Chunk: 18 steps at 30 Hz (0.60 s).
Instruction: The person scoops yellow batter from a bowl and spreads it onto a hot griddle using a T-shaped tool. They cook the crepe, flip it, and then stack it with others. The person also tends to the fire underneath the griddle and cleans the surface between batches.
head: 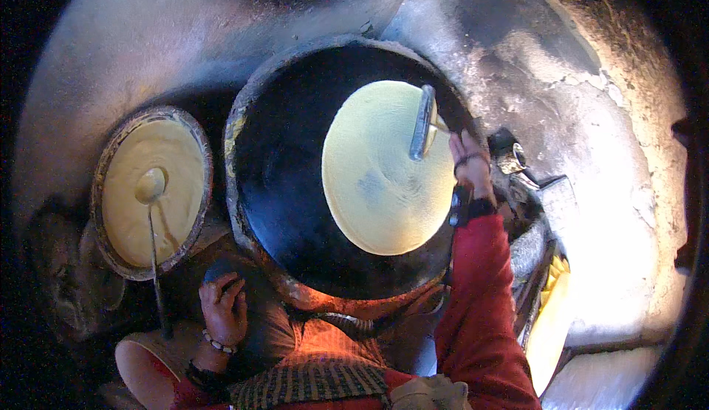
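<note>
A round layer of pale yellow batter (376, 172) lies on the right part of a large black round griddle (288, 188). My right hand (468, 158) holds a batter spreader (424, 123) by its thin handle, the spreader's bar resting at the upper right of the batter. My left hand (222, 306) is low beside the griddle's near left side, its fingers curled against a dark rounded thing (220, 270) that I cannot make out. Left of the griddle stands a round bowl (98, 210) of batter, with a long-handled metal ladle (150, 185) lying in it.
An orange glow shows under the griddle's near rim. A pale round-mouthed container (145, 374) stands at the lower left. Right of my right arm are a dark, shiny object (512, 155) and a yellow folded thing (554, 294). A plastered wall (221, 33) curves behind the griddle.
</note>
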Tool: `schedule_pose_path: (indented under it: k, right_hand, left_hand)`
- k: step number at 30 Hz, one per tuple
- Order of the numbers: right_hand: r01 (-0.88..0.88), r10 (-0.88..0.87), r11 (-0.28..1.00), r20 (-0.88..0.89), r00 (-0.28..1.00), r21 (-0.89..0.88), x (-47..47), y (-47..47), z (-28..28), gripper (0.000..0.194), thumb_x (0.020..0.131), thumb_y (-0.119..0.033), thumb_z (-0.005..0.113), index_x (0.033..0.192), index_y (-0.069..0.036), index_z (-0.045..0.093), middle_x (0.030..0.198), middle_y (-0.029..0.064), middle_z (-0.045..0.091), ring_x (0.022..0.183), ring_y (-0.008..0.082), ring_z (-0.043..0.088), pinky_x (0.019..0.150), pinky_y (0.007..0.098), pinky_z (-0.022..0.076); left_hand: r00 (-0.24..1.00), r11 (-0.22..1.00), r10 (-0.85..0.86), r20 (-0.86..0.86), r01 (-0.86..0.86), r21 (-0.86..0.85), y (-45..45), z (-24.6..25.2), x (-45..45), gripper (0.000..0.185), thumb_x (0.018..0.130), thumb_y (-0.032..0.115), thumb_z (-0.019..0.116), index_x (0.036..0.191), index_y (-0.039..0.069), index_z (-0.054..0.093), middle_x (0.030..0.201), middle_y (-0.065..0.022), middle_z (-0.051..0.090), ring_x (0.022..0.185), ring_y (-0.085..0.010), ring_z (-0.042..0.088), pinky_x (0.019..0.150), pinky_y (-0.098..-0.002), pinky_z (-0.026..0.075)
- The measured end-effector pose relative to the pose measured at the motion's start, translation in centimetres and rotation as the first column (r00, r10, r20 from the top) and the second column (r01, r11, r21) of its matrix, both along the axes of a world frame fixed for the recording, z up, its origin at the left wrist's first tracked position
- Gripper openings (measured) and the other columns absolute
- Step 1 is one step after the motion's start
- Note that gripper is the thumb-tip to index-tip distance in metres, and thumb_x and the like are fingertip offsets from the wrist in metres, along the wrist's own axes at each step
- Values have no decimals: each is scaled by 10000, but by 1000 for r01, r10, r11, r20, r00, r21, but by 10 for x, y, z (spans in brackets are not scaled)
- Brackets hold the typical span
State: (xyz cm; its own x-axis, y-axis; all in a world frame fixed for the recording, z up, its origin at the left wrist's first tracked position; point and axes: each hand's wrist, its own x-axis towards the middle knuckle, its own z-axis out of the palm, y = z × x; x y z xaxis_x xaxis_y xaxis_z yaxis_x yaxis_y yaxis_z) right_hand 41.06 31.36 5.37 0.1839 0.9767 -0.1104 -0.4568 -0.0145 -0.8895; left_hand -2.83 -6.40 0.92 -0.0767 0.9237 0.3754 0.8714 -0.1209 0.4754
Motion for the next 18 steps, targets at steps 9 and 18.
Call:
schedule_pose_path:
  k: [9,18]
  right_hand:
    - [56,-345,927,786,513,371,11,-162,-24,130,855,-75,693,903,-21,584,965,133,663,799,243,678,688,350,585]
    - [-691,-380,712,897,-226,127,-71,-231,1,262,763,-176,681,995,-91,594,995,105,634,688,267,675,595,387,561]
  left_hand:
    - [1000,998,-1,-14,2,63,-15,-1,1,230,788,33,623,1011,54,673,1139,-117,588,1001,-336,539,866,-472,414]
    - [999,997,-10,40,7,80,-18,2,-9,246,777,28,645,1020,58,680,1138,-119,589,1036,-333,543,888,-478,419]
